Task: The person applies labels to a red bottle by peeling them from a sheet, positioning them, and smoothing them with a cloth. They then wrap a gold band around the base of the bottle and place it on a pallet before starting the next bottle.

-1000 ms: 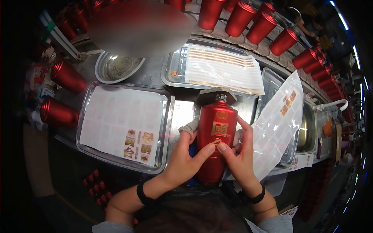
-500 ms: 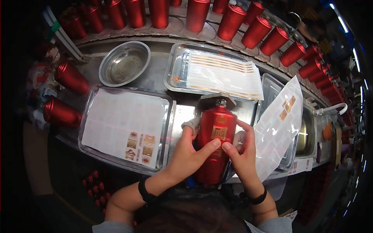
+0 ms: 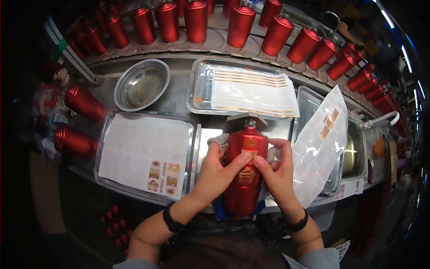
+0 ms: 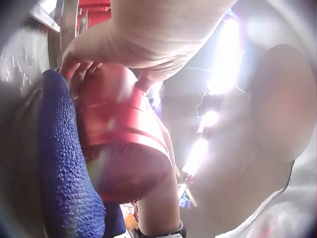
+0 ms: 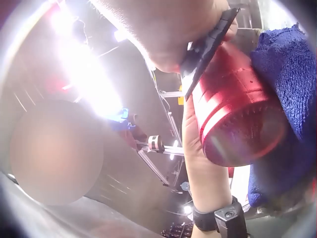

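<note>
A red bottle with gold characters lies at the centre of the head view, its neck pointing away against a grey block. My left hand grips its left side, thumb pressed on the gold lettering. From the right, my right hand holds the other side, its thumb close to the left thumb on the front. Both wrist views show the bottle's base, the left one with the bottle beside a blue towel, the right one with the towel at the bottle's other side.
Left of the bottle lies a tray with a sticker sheet. Behind are a metal bowl and a tray with gold-striped sheets. A clear sheet lies right, near a sink. Red bottles line the conveyor.
The thumbs have moved up the bottle, and a lower gold character is now uncovered beneath them. Bottles on the conveyor have shifted. The head view has tilted slightly.
</note>
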The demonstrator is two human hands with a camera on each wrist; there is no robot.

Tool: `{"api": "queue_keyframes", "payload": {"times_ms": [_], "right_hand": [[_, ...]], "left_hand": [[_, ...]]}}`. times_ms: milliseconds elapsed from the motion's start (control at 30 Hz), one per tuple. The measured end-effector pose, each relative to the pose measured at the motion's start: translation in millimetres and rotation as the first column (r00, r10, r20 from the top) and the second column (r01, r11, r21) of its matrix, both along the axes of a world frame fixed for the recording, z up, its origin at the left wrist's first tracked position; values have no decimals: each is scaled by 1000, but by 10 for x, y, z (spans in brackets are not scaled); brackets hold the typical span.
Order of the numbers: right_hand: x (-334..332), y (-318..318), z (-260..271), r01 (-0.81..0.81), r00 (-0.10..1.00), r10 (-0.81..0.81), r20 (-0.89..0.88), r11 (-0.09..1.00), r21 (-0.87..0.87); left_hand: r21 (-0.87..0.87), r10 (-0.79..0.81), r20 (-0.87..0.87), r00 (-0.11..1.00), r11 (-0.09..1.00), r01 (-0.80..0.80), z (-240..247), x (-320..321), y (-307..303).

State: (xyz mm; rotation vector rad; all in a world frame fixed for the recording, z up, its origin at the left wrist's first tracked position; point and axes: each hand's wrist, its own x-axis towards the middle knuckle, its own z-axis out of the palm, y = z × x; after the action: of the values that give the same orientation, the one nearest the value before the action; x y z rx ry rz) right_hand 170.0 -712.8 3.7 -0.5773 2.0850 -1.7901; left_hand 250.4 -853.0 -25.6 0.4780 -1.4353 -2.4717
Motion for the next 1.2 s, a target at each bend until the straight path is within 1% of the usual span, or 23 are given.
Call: {"api": "queue_keyframes", "payload": {"times_ms": [33,133,167,267,300,400,433,467,500,533,567,600,633,667,700,800,867,933,1000,1033,1133,1167,1200], "right_hand": [[-19,46,8,-9,1000,9,-8,1000,14],[-93,113,38,5,981,10,193,997,-77],[-135,184,67,19,972,-19,233,1000,5],[-319,416,-23,199,805,-72,590,968,-154],[-381,460,-28,248,683,-32,730,950,-191],[-302,477,63,250,683,-11,731,943,-220],[-199,441,210,123,813,31,582,967,-224],[-54,361,348,94,921,-23,390,982,-166],[87,268,466,80,983,-61,173,991,-104],[167,204,526,75,995,-77,-59,996,-42],[153,223,423,-44,933,45,-356,999,10],[184,222,535,-166,843,226,-489,973,164],[196,148,626,-223,764,327,-556,943,248],[201,45,693,-266,674,423,-606,904,335],[183,-50,729,-197,619,431,-657,895,401],[-225,-454,719,-29,493,299,-817,944,328],[-399,-517,791,-27,553,231,-800,965,260],[-240,-471,816,-76,678,201,-707,976,204],[-38,-433,736,-215,675,357,-646,932,290],[38,-481,708,-215,623,403,-670,912,349],[-153,-584,637,43,675,175,-717,961,274],[-239,-626,628,52,631,142,-763,973,224],[-181,-627,656,-31,648,203,-734,970,241]], "left_hand": [[6,-15,14,1000,1000,15,16,9,9],[16,-66,14,998,998,66,48,123,-7],[-47,-87,25,996,995,88,21,179,-3],[-203,-125,27,992,971,128,-72,315,54],[-234,-122,4,992,965,120,-85,343,72],[-266,-126,-27,992,957,115,-89,404,69],[-267,-134,-31,991,956,121,-89,412,71],[-265,-128,-26,991,957,116,-76,422,80],[-263,-123,-23,992,958,113,-60,416,93],[-265,-116,-23,993,959,106,-42,416,73],[-255,-119,-23,993,961,109,-48,425,46],[-250,-116,-23,993,962,107,-56,447,76],[-241,-113,-24,993,965,104,-61,454,82],[-245,-105,-19,994,965,97,-45,470,68],[-249,-104,-12,995,964,98,-28,497,43],[-222,-110,-24,994,970,102,-15,558,-47],[-230,-109,-37,993,968,98,37,540,-51],[-243,-104,-23,994,965,96,45,595,-127],[-253,-108,-47,993,963,93,-35,656,-249],[-267,-110,-38,993,959,96,-83,681,-291],[-239,-127,-42,991,964,114,-99,627,-282],[-229,-122,-57,991,968,106,-103,629,-313],[-223,-106,-72,992,971,87,-92,644,-340]]}}
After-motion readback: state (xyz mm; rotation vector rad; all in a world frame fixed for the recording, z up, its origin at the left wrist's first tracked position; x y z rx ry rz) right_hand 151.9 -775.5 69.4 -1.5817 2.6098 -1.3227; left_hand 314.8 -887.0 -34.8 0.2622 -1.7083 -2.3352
